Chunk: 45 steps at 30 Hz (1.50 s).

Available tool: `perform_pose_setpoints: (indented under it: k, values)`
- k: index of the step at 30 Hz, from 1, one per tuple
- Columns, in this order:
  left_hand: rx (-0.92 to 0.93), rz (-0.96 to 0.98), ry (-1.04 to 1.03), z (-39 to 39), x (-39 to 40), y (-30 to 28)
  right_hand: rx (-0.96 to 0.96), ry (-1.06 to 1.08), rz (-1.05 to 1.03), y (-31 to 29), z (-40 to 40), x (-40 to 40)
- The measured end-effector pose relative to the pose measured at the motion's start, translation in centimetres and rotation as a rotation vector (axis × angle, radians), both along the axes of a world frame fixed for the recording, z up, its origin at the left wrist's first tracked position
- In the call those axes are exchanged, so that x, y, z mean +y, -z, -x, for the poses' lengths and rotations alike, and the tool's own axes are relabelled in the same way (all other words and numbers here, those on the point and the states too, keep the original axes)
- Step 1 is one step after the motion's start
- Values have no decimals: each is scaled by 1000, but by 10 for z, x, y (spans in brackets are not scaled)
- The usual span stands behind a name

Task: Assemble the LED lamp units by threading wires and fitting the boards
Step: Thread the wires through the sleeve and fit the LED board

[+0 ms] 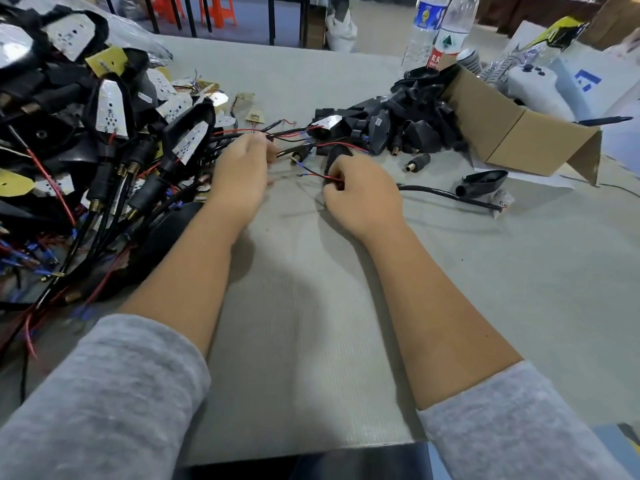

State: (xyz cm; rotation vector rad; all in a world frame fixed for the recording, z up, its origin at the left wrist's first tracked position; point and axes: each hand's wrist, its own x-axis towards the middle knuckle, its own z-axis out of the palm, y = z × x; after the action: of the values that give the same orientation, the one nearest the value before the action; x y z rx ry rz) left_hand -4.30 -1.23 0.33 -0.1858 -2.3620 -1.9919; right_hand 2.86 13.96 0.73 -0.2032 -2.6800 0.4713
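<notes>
A bare stretch of grey table [311,341] runs from the near edge up to the hands, hemmed by a heap of wired lamp units [86,133] on the left and a pile of black housings [398,129] beside a cardboard box [526,133] on the right. The left hand [239,171] pinches thin wires at its fingertips. The right hand [360,192] curls around a black housing [337,155], pinching a red wire [317,175]. The two water bottles' [440,29] labels are unreadable.

Lamp pile [69,133] — cropped left
</notes>
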Motion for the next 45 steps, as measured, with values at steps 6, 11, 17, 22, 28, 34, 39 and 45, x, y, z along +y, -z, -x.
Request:
perform_pose_setpoints:
  k: [6, 11, 17, 22, 28, 34, 39, 45]
  values:
    - [40, 4, -37, -19, 30, -7, 256, -137, 223, -4, -2, -4]
    - [-258, -328, 26, -31, 55, -10, 224, -217, 425, -6, -5, -4]
    - [-192, -428, 98, -25, 47, -3, 183, -267, 611, -8, -4, -6]
    - [-113, -369, 180, -29, 43, -2, 223, -176, 680, -7, -4, -4]
    - [-154, -428, 123, -27, 38, -3, 175, -222, 661, -10, -8, -8]
    - [-174, -527, 83, -26, 31, -6, 125, -207, 601, -10, -10, -10]
    - [-168, -485, 49, -29, 35, -7, 145, -128, 536, -7, -6, -8]
    - [-143, -556, 97, -29, 32, -6, 181, -131, 413, -4, -4, -7]
